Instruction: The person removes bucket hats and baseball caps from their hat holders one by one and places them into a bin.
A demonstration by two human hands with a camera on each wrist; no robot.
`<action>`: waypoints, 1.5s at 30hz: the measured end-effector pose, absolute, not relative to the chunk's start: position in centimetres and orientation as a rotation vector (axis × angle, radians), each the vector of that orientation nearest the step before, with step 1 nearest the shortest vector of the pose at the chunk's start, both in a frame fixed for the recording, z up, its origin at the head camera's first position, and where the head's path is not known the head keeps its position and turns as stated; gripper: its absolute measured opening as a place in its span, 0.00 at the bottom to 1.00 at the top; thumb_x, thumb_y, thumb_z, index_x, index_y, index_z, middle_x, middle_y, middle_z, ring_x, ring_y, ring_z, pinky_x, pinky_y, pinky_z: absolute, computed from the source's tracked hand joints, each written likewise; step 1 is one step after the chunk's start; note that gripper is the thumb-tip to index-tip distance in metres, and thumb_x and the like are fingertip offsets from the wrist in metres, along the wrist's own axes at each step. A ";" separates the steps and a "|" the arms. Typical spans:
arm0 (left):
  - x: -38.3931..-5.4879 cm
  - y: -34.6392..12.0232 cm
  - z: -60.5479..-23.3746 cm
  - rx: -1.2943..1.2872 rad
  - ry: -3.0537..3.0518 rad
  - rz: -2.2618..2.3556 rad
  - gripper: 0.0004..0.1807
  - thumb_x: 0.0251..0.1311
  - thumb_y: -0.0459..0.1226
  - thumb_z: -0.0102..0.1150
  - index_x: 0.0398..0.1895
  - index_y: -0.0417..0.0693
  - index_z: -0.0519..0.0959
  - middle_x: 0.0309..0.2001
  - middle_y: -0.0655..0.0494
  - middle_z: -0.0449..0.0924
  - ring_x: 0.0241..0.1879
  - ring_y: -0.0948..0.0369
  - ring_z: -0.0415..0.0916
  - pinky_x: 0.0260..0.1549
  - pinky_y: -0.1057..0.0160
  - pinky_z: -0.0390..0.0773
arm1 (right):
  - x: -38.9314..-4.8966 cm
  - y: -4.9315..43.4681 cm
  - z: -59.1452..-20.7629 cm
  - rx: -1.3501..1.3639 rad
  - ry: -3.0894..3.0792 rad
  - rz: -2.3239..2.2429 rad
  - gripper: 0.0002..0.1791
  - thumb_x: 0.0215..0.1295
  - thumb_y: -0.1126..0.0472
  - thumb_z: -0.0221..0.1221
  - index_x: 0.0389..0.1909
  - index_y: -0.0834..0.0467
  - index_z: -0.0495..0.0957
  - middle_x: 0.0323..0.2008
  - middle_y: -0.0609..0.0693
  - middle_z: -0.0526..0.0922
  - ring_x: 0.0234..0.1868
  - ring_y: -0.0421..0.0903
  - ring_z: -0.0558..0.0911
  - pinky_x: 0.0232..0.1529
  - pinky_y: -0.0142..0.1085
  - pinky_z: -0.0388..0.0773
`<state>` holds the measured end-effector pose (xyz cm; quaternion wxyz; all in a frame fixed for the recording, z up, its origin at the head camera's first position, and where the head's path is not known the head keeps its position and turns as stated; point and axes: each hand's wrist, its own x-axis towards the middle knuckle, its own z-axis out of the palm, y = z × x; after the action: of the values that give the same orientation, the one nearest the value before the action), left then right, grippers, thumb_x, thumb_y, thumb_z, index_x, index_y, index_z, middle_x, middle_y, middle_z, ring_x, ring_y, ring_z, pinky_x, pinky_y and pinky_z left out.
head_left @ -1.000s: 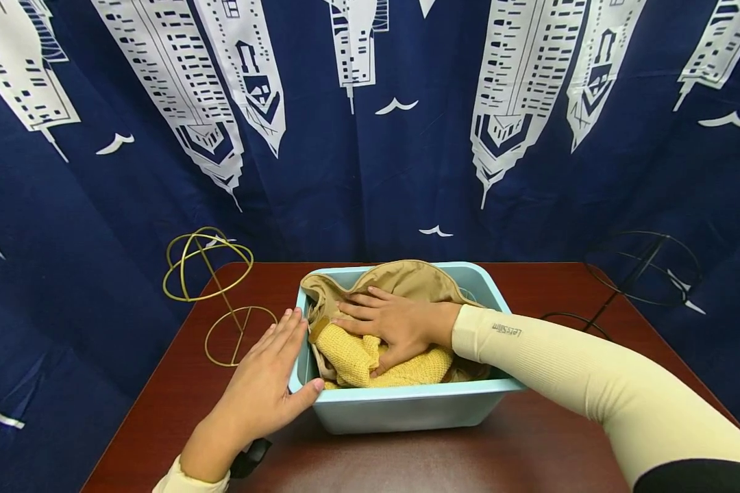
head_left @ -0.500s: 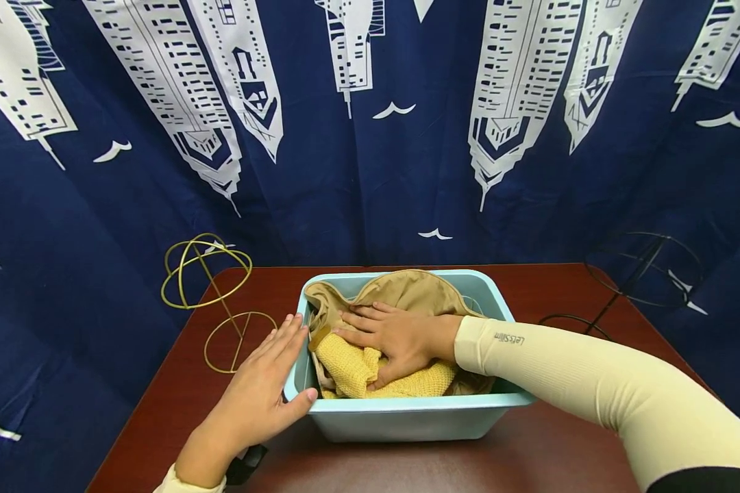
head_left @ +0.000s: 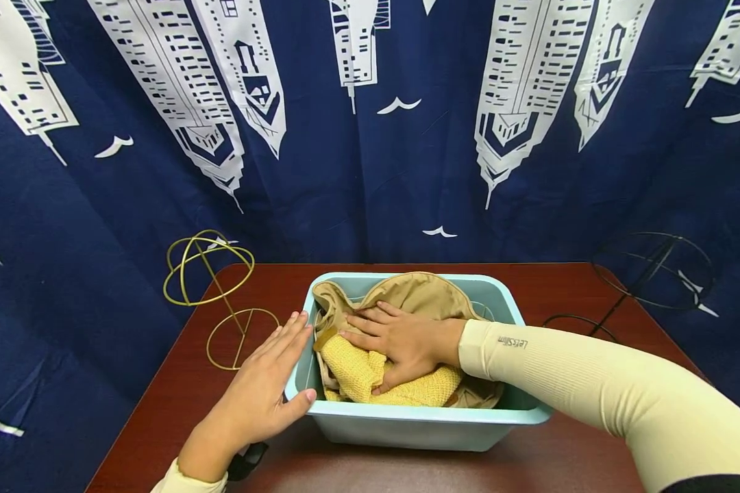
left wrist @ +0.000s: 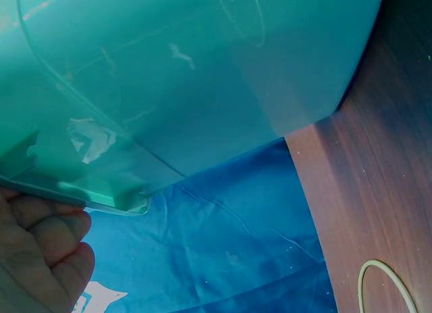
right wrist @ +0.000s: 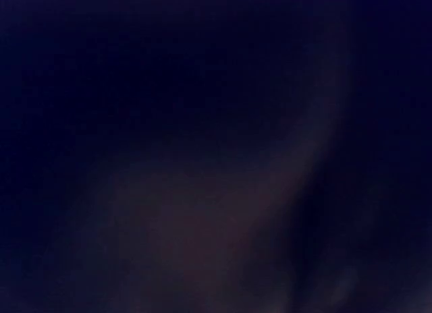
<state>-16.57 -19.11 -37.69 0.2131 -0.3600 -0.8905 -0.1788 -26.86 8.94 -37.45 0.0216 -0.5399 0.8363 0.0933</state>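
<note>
A light blue plastic tub (head_left: pixel 432 412) stands on the table, filled with cloth. Inside it, a tan garment (head_left: pixel 428 294) lies at the back and a yellow waffle-textured cloth (head_left: pixel 348 363) at the front. My right hand (head_left: pixel 397 342) rests on both with its fingers spread, pressing palm down. Straight fingers of my left hand (head_left: pixel 255 397) lie along the tub's left rim, the thumb by its front left corner. The left wrist view shows the tub's outer wall (left wrist: pixel 202 90) with fingertips right at the rim. Nearly all of the right wrist view is dark.
To the left on the reddish-brown table (head_left: pixel 160 424) stands a gold wire stand (head_left: pixel 225 294). A black wire stand (head_left: pixel 629 294) is at the right. Behind hangs a navy curtain (head_left: pixel 358 171) with white building prints.
The tub has shifted slightly right and nearer, with the cloth and my right hand along. My left hand has stayed almost in place at the rim.
</note>
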 end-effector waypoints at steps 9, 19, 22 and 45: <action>-16.0 -19.0 -37.7 -0.991 -2.461 -0.508 0.43 0.55 0.50 0.60 0.70 0.32 0.65 0.74 0.40 0.59 0.74 0.47 0.54 0.73 0.58 0.50 | -27.7 8.0 -41.2 -1.612 2.547 0.295 0.59 0.59 0.24 0.51 0.80 0.53 0.38 0.79 0.54 0.44 0.78 0.51 0.43 0.76 0.48 0.40; -16.0 -19.0 -38.0 -0.989 -2.483 -0.475 0.43 0.57 0.51 0.59 0.70 0.32 0.65 0.74 0.41 0.58 0.74 0.47 0.54 0.72 0.56 0.53 | -27.3 7.7 -42.5 -1.569 2.538 0.229 0.60 0.60 0.24 0.51 0.80 0.55 0.36 0.79 0.54 0.44 0.78 0.50 0.43 0.76 0.47 0.39; -15.8 -19.2 -38.2 -0.980 -2.473 -0.473 0.44 0.54 0.50 0.61 0.70 0.32 0.65 0.74 0.40 0.59 0.73 0.46 0.55 0.73 0.57 0.51 | -26.9 7.6 -41.7 -1.606 2.542 0.236 0.59 0.60 0.24 0.49 0.80 0.55 0.38 0.78 0.54 0.47 0.78 0.50 0.46 0.76 0.48 0.42; -16.5 -19.0 -37.8 -0.983 -2.420 -0.432 0.43 0.56 0.51 0.58 0.68 0.30 0.66 0.73 0.39 0.60 0.73 0.46 0.57 0.70 0.50 0.58 | -25.4 10.5 -30.3 -1.485 2.594 0.121 0.48 0.62 0.25 0.51 0.78 0.43 0.54 0.75 0.50 0.59 0.74 0.48 0.60 0.71 0.51 0.59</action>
<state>-16.47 -19.02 -37.83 0.2444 -0.3601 -0.8863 -0.1584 -25.42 10.47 -30.31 0.0751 -0.4950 0.8647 0.0404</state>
